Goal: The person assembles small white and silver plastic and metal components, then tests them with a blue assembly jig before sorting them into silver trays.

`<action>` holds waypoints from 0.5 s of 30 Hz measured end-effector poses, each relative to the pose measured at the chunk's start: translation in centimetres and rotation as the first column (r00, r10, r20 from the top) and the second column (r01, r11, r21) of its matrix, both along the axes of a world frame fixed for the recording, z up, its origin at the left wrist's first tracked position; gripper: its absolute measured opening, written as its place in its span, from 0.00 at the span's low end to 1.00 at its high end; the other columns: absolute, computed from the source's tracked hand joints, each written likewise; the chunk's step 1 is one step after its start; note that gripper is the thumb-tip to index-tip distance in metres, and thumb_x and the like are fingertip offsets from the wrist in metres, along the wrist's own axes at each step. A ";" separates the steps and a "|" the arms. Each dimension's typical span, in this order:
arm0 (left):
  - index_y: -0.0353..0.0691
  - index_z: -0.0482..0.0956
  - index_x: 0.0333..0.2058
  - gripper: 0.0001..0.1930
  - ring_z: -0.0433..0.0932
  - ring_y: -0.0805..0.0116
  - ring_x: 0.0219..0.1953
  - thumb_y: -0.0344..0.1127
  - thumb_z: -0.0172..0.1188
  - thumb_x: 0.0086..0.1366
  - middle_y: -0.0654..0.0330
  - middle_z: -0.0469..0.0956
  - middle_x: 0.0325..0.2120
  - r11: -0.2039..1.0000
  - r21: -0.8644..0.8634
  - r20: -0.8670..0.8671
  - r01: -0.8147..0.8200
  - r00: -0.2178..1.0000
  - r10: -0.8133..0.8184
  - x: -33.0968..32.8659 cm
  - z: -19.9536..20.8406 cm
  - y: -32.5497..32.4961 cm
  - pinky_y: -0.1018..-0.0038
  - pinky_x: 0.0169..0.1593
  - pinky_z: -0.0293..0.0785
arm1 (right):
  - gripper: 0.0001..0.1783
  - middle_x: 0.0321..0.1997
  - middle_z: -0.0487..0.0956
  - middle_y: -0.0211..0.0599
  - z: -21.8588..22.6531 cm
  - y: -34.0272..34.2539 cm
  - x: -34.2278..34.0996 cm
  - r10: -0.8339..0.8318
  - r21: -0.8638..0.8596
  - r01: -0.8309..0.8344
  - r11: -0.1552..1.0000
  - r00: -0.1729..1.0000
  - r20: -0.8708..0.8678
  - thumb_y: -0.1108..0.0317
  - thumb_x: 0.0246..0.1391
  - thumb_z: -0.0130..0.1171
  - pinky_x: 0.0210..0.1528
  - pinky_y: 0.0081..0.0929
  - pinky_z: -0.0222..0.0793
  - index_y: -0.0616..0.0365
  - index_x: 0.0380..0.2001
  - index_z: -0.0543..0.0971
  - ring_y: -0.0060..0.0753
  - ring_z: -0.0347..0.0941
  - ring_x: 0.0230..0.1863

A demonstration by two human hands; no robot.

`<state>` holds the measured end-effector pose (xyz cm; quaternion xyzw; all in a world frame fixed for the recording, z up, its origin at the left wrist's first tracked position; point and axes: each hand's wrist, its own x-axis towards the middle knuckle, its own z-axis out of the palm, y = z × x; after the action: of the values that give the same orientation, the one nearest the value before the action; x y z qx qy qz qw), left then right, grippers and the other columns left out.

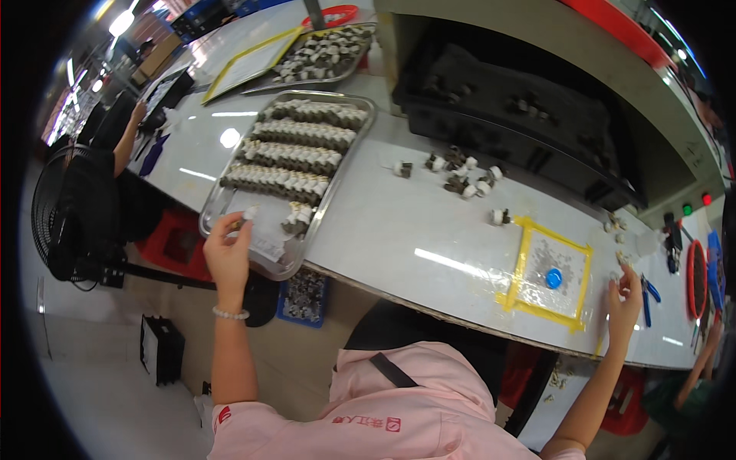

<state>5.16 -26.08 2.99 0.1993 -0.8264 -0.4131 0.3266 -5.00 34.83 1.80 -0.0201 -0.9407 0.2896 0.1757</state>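
My left hand [227, 249] is closed in a pinch on a small white-and-dark part [249, 214], over the near left of a metal tray [356, 147]. Several tight rows of like parts [287, 159] fill the tray's far portion, and a short group [297, 218] sits near its right side. Far to the right, my right hand [625, 297] has its fingers curled together. A tiny pale piece shows by their tips; whether they grip it is unclear. Loose white-and-dark parts [466, 178] lie scattered mid-table, with a single part [500, 217] closer to me.
A yellow-taped square [524, 261] with a blue round cap [553, 278] lies left of my right hand. Blue-handled pliers [648, 300] rest beyond it. A black bin [491, 134] stands at the back. Another loaded tray [356, 70] lies farther off, and a co-worker's arm [128, 142] shows left.
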 end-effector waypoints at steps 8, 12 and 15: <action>0.34 0.78 0.35 0.09 0.75 0.75 0.27 0.30 0.62 0.54 0.58 0.79 0.27 1.000 -0.023 0.184 0.007 0.983 -0.002 -1.4 -0.4 1.6 0.80 0.31 0.68 | 0.18 0.32 0.69 0.38 0.1 -6.9 3.0 0.240 0.091 -0.238 0.967 0.971 -0.012 0.83 0.45 0.54 0.36 0.25 0.65 0.64 0.43 0.76 0.33 0.67 0.33; 0.35 0.79 0.35 0.10 0.76 0.69 0.32 0.33 0.61 0.56 0.56 0.78 0.30 0.988 -0.131 0.255 0.077 0.966 -0.041 -0.6 -0.1 1.5 0.75 0.35 0.68 | 0.16 0.38 0.72 0.42 0.4 -7.4 3.8 0.265 0.181 -0.257 0.949 0.964 -0.020 0.80 0.47 0.55 0.39 0.28 0.66 0.63 0.43 0.76 0.38 0.70 0.38; 0.34 0.78 0.36 0.10 0.76 0.66 0.34 0.33 0.60 0.56 0.54 0.78 0.32 0.990 -0.098 0.254 0.102 0.964 -0.075 -1.0 -0.1 2.0 0.73 0.38 0.69 | 0.17 0.37 0.73 0.43 0.7 -6.8 4.2 0.254 0.159 -0.251 0.955 0.967 -0.001 0.79 0.47 0.56 0.40 0.28 0.67 0.63 0.43 0.76 0.37 0.71 0.38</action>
<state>4.11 -24.07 2.89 0.1942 -0.8906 -0.3526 0.2117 -0.85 28.06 2.48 0.1172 -0.9536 0.2345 0.1483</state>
